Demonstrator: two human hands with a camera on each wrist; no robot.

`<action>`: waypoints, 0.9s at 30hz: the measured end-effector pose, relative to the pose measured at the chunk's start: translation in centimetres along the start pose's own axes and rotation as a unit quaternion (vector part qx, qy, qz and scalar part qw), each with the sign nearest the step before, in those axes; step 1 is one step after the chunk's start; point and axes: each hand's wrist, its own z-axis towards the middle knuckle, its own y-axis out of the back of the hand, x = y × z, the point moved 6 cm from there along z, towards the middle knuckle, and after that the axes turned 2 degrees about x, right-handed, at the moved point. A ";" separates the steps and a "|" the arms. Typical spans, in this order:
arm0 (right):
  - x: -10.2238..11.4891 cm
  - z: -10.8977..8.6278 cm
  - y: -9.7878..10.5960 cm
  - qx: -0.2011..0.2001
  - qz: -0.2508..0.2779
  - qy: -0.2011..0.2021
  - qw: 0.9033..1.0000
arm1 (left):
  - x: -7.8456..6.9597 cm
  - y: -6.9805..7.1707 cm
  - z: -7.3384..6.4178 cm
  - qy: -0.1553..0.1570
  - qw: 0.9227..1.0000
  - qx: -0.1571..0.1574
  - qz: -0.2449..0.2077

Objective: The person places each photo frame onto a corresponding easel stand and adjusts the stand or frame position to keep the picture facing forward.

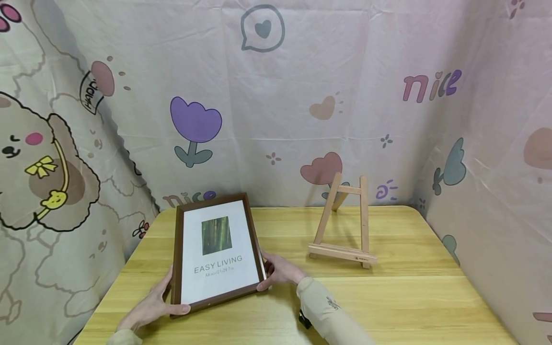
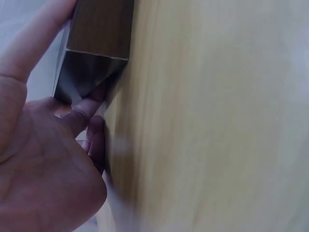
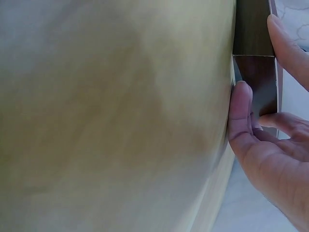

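A brown picture frame (image 1: 220,235) with a white "EASY LIVING" insert and a small green forest picture is at the left of the table, face up. My left hand (image 1: 151,304) grips its near left corner, thumb on the front edge. In the left wrist view, fingers (image 2: 91,104) of that hand reach under the frame's corner (image 2: 96,58). My right hand (image 1: 280,270) holds the near right corner, its thumb at the front edge. The right wrist view shows fingers (image 3: 240,104) curled beneath the frame's corner (image 3: 258,72), close over the table.
A small wooden easel (image 1: 340,249) stands at the right rear of the light wood table (image 1: 409,302). Behind the table hangs a patterned cloth (image 1: 267,96) with flowers and hearts, and more cloth hangs along both sides.
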 end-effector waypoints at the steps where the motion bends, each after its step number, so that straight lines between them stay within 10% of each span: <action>1: 0.0 0.0 0.0 0.001 -0.001 0.004 1.000 | 0.0 0.0 0.0 0.000 1.000 0.000 -0.005; 19: 0.6 -0.7 0.2 -0.040 0.023 -0.006 0.999 | -1.5 0.0 0.2 -0.105 0.988 -0.053 -0.100; 27: 0.3 -1.5 1.0 -0.048 0.016 0.002 0.999 | -2.5 -0.4 0.2 -0.101 0.989 -0.063 -0.093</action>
